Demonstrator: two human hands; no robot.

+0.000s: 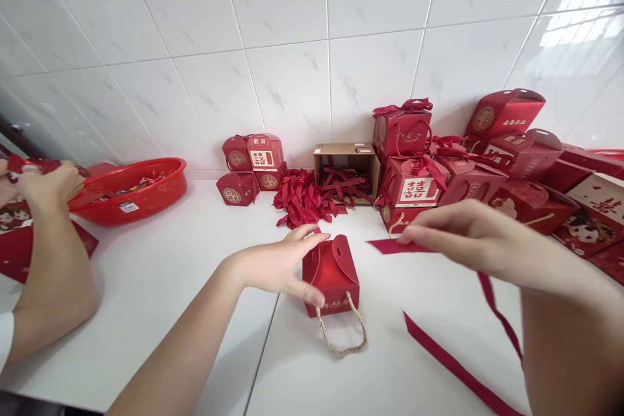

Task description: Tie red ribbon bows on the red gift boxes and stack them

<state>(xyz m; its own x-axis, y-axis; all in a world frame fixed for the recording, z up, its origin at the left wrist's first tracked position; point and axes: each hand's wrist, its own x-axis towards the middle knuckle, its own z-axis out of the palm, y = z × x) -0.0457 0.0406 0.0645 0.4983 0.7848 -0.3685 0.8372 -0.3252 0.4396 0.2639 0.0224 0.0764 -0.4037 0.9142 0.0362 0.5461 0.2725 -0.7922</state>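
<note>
A small red gift box (336, 286) with a twisted beige rope handle (341, 352) stands on the white table in front of me. Around its left side my left hand (287, 264) is placed, thumb and fingers spread at the near and far edges. To the right of the box, my right hand (453, 234) pinches a dark red ribbon (390, 246) near its end. More of the ribbon hangs below that hand, and a length of red ribbon (448, 361) lies across the table at the lower right.
Behind the box are a pile of red ribbons (302, 198) and an open cardboard box (347, 175) of ribbon. Stacked red gift boxes (414, 185) fill the right. At left, another person's arm (53, 253) works beside a red basin (141, 198) of small wrapped items.
</note>
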